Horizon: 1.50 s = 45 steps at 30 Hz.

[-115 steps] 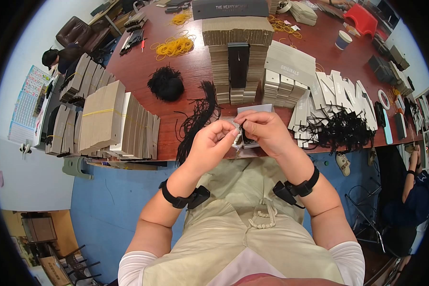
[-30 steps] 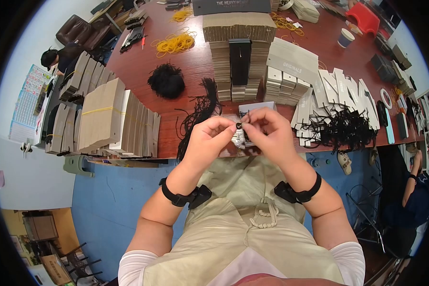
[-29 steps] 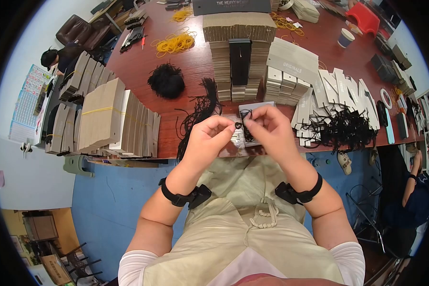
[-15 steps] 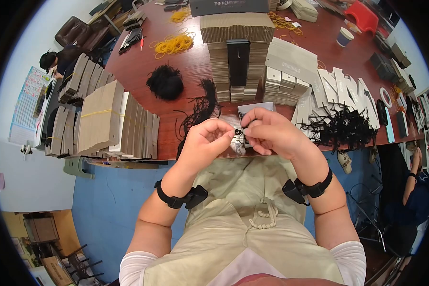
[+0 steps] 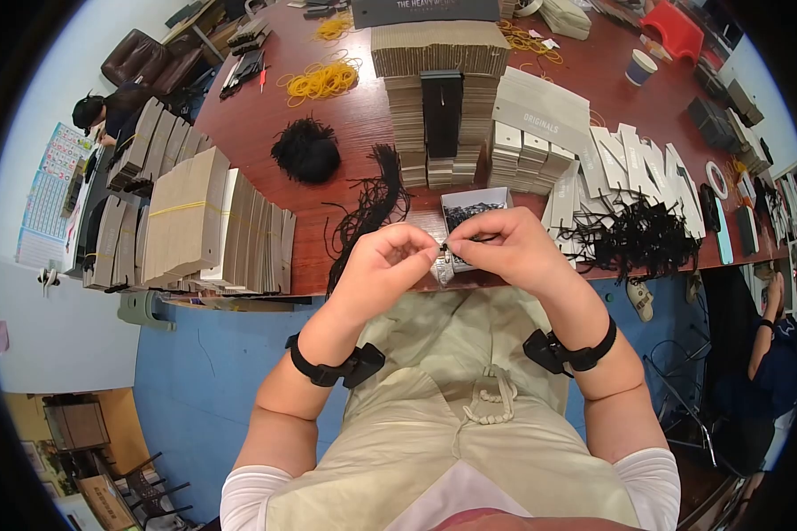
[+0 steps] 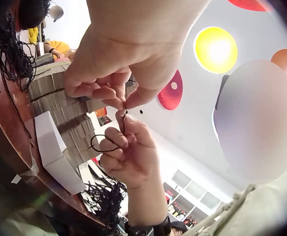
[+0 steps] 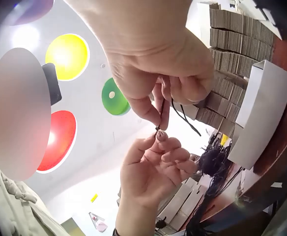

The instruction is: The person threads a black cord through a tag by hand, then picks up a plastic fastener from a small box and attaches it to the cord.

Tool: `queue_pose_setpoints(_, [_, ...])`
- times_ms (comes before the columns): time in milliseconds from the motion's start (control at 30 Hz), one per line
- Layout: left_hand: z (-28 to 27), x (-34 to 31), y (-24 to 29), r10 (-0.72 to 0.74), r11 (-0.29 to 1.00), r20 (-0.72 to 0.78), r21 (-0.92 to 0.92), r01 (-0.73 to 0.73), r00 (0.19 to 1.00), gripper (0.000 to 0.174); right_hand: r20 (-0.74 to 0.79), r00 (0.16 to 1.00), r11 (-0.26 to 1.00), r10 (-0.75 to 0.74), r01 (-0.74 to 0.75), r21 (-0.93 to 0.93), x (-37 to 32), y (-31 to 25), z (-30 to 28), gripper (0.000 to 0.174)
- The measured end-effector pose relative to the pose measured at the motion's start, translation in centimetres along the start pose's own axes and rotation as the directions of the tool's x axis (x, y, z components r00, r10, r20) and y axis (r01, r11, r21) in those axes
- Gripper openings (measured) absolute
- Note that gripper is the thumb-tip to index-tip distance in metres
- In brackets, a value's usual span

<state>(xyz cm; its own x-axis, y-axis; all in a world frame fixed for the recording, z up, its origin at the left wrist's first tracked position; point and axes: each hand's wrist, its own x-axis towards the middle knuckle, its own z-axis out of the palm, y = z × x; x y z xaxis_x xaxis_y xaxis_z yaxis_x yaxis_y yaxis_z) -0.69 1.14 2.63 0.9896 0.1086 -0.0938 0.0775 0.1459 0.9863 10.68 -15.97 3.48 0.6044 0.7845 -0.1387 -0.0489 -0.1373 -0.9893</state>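
My left hand (image 5: 390,257) and right hand (image 5: 509,248) meet fingertip to fingertip over the table's front edge. Between thumb and forefinger, the left hand (image 6: 133,64) pinches a small knotted spot of black cord (image 7: 158,129). Pinched in the right hand (image 7: 158,73), the same cord runs up from that spot. A loose loop of the cord (image 6: 94,142) hangs from the right hand in the left wrist view. Just beyond the hands stands a small white box (image 5: 475,200) of black cords. Something shiny and clear (image 5: 443,271) lies under the fingertips.
Left of the hands lie a long bundle of black cords (image 5: 376,199) and a round black bundle (image 5: 306,151). Stacked cards (image 5: 438,53) rise behind the box. White tags with black cords (image 5: 633,234) spread to the right; banded card stacks (image 5: 186,221) stand left.
The right hand swung right and down from the left fingertips half a second ago, and now its fingertips are back against them. The left hand has barely moved, still pinching the cord.
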Motion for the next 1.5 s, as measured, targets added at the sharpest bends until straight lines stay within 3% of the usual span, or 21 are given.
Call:
queue_pose_setpoints(200, [0.4, 0.4, -0.6, 0.005, 0.997, 0.001, -0.075, -0.005, 1.000, 0.007, -0.017, 0.999, 0.997, -0.046, 0.045, -0.064, -0.2, -0.6, 0.2, 0.013])
queue_pose_setpoints(233, [0.3, 0.4, -0.7, 0.082, 0.996, 0.019, -0.042, -0.081, 0.996, 0.007, -0.010, 0.999, 0.996, -0.045, 0.044, -0.081, -0.3, -0.7, 0.2, 0.012])
queue_pose_setpoints(300, [0.3, 0.4, -0.8, 0.231, 0.972, 0.066, 0.019, -0.233, 0.971, 0.006, -0.070, 0.978, 0.966, -0.194, 0.178, -0.185, -0.3, -0.3, 0.3, 0.010])
queue_pose_setpoints(433, [0.3, 0.5, -0.5, 0.312, 0.941, 0.165, 0.081, -0.329, 0.936, 0.007, -0.152, 0.931, 0.930, -0.331, 0.294, -0.223, -0.5, 0.5, 0.3, 0.008])
queue_pose_setpoints(533, [-0.3, 0.2, -0.2, 0.328, 0.937, 0.215, 0.053, -0.347, 0.920, 0.007, -0.033, 0.968, 0.967, -0.248, 0.246, -0.071, -0.4, 0.5, -0.3, 0.009])
queue_pose_setpoints(600, [-0.9, 0.2, -0.4, 0.340, 0.937, 0.265, -0.019, -0.348, 0.902, 0.009, -0.021, 0.928, 0.910, -0.372, 0.360, -0.205, 0.1, 0.0, -1.4, 0.008])
queue_pose_setpoints(633, [-0.9, 0.4, -0.4, 0.305, 0.951, 0.258, -0.137, -0.277, 0.917, 0.011, 0.019, 0.952, 0.923, -0.306, 0.301, -0.239, -0.2, -0.8, -1.9, 0.008])
queue_pose_setpoints(700, [-0.4, 1.0, -0.1, 0.229, 0.921, 0.255, -0.369, -0.125, 0.939, 0.016, 0.192, 0.858, 0.753, -0.477, 0.511, -0.414, 0.0, -2.1, -1.9, 0.009])
queue_pose_setpoints(733, [0.1, 1.1, -0.1, 0.128, 0.927, 0.238, -0.375, -0.030, 0.963, 0.018, 0.290, 0.793, 0.637, -0.536, 0.605, -0.478, 0.2, -2.5, -1.7, 0.010])
queue_pose_setpoints(767, [0.7, 1.3, 0.0, 0.025, 0.922, 0.222, -0.381, 0.063, 0.975, 0.020, 0.339, 0.795, 0.629, -0.502, 0.605, -0.488, 0.4, -2.6, -1.5, 0.013])
queue_pose_setpoints(833, [1.3, 1.7, -0.1, -0.157, 0.917, 0.223, -0.329, 0.226, 0.962, 0.021, 0.267, 0.758, 0.546, -0.595, 0.625, -0.558, 0.9, -2.6, -1.4, 0.013])
queue_pose_setpoints(867, [1.1, 1.9, -0.4, -0.166, 0.922, 0.259, -0.301, 0.243, 0.951, 0.022, 0.233, 0.732, 0.504, -0.640, 0.629, -0.592, 1.2, -2.6, -1.5, 0.014])
queue_pose_setpoints(900, [0.7, 2.1, -1.0, -0.176, 0.927, 0.295, -0.271, 0.259, 0.939, 0.022, 0.128, 0.676, 0.390, -0.726, 0.558, -0.733, 1.6, -2.6, -2.1, 0.015])
queue_pose_setpoints(933, [0.3, 2.2, -1.5, -0.188, 0.931, 0.328, -0.241, 0.274, 0.926, 0.023, 0.013, 0.654, 0.323, -0.756, 0.391, -0.862, 2.4, -2.6, -3.2, 0.016])
queue_pose_setpoints(967, [0.2, 2.3, -1.8, -0.146, 0.927, 0.350, -0.278, 0.252, 0.925, 0.024, -0.212, 0.661, 0.357, -0.720, 0.090, -0.930, 2.7, -2.5, -3.9, 0.026])
queue_pose_setpoints(1067, [0.3, 2.0, -1.7, -0.152, 0.982, 0.201, -0.083, 0.172, 0.968, 0.024, -0.247, 0.537, 0.064, -0.807, -0.336, -0.940, 3.4, -1.4, -5.7, 0.040])
queue_pose_setpoints(1167, [0.9, 1.7, -1.0, -0.174, 0.972, 0.089, -0.147, 0.186, 0.981, 0.024, -0.249, 0.627, 0.029, -0.738, -0.339, -0.940, 3.1, -0.6, -6.0, 0.050])
queue_pose_setpoints(1267, [1.1, 1.6, 0.0, -0.185, 0.951, 0.031, -0.245, 0.187, 0.982, 0.022, -0.190, 0.555, 0.021, -0.810, -0.296, -0.955, 3.0, -0.8, -5.8, 0.036])
queue_pose_setpoints(1367, [0.3, 1.8, -0.6, -0.159, 0.973, 0.048, -0.164, 0.165, 0.986, 0.023, -0.123, 0.481, 0.028, -0.868, -0.200, -0.979, 2.8, -0.5, -6.9, 0.020])
queue_pose_setpoints(1433, [0.0, 1.7, -0.5, -0.150, 0.979, 0.028, -0.138, 0.153, 0.988, 0.024, -0.387, 0.422, 0.415, -0.819, -0.028, -0.909, 2.5, -1.3, -6.5, 0.012])
queue_pose_setpoints(1500, [-0.3, 1.7, -0.3, -0.106, 0.984, 0.039, -0.138, 0.110, 0.994, 0.024, -0.642, 0.391, 0.743, -0.659, 0.210, -0.635, 2.1, -2.5, -5.2, 0.008])
